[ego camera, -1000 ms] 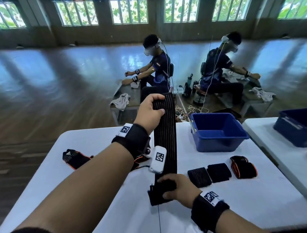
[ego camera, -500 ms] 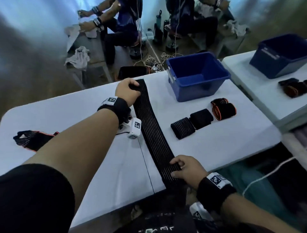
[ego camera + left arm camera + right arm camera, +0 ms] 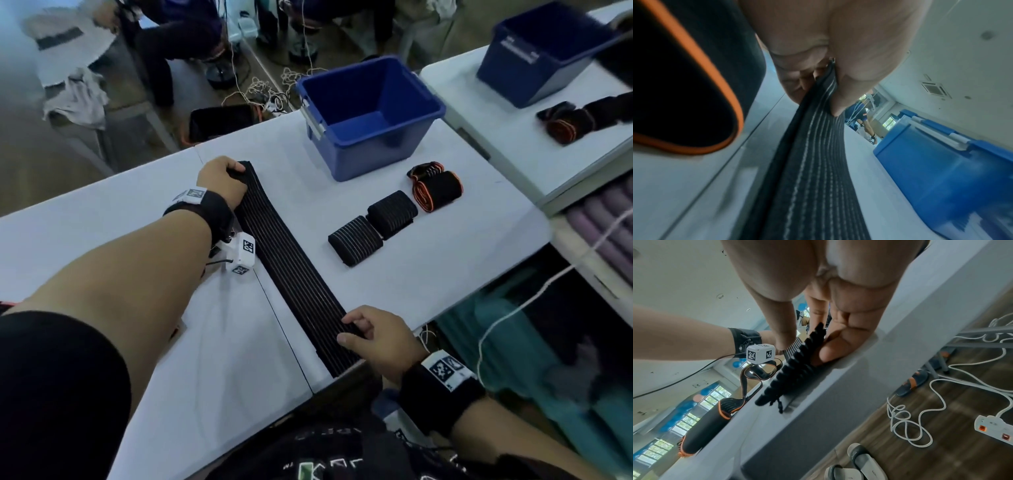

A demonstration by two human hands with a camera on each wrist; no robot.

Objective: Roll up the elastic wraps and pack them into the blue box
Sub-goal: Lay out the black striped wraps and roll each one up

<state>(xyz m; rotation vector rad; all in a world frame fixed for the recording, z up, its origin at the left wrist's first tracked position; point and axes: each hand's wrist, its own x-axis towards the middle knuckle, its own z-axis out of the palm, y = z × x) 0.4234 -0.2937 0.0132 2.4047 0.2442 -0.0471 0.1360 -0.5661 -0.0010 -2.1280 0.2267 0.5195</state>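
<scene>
Wrap: we had the wrap (image 3: pixel 291 263) laid flat as one long ribbed black strip, running from near the table's far edge to its near edge, where the end slightly overhung.
Left hand: our left hand (image 3: pixel 219 180) pinched the far end, thumb on top and fingers curled under, as the left wrist view showed.
Right hand: our right hand (image 3: pixel 380 337) held the near end at the table edge, fingers on top and thumb beneath the fabric.
Handling: we judged it light, soft and stretchy, with a ribbed weave that should not slip; it would sag unless kept taut.
Where to hold: we judged the short ends best, starting the roll from the near end with both edges kept square.
Box: the box (image 3: pixel 370 113) stood open near the far edge, right of the strip; its inside looked bare.
Rolled wraps: three rolls (image 3: pixel 390 219) lay right of the strip, between it and the table's right edge.
Table: we worked on a smooth white table (image 3: pixel 102 219) with a seam beside the strip.
Room: a second table (image 3: pixel 513 147) stood to the right; cables lay on the wooden floor.
</scene>
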